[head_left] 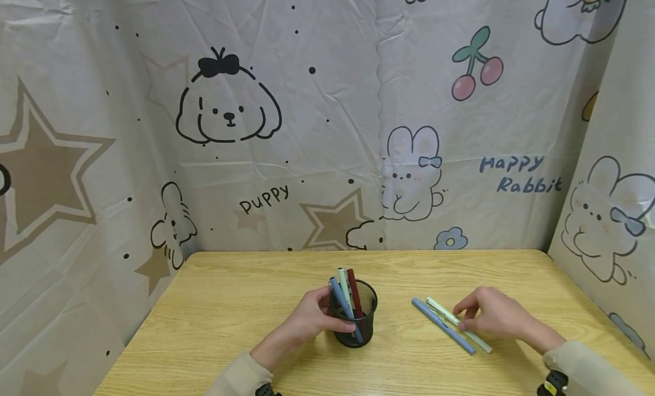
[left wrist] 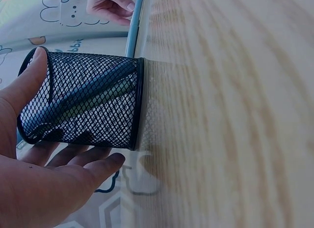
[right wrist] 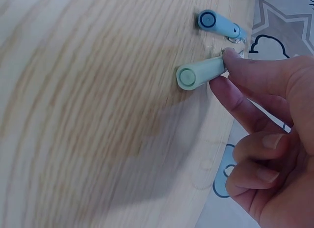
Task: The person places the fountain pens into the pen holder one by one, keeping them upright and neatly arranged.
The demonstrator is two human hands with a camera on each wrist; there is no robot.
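A black wire-mesh pen holder (head_left: pixel 367 323) stands on the table, and my left hand (head_left: pixel 312 319) grips its side, thumb across the front. In the left wrist view the thumb lies at the rim of the holder (left wrist: pixel 93 98), with the other fingers around the far side. Three pens lean inside: a blue pen (head_left: pixel 340 296), a pale green pen (head_left: pixel 344 283) and a dark red pen (head_left: pixel 355 293). Over to the right, my right hand (head_left: pixel 493 316) pinches another pale green pen (right wrist: pixel 198 74) between thumb and fingertips. Beside it lies a second blue pen (head_left: pixel 442 326).
The wooden table (head_left: pixel 230 305) reaches back to a pale printed curtain (head_left: pixel 327 134), which also hangs along the left and right sides. The two loose pens lie slantwise, side by side, to the right of the holder.
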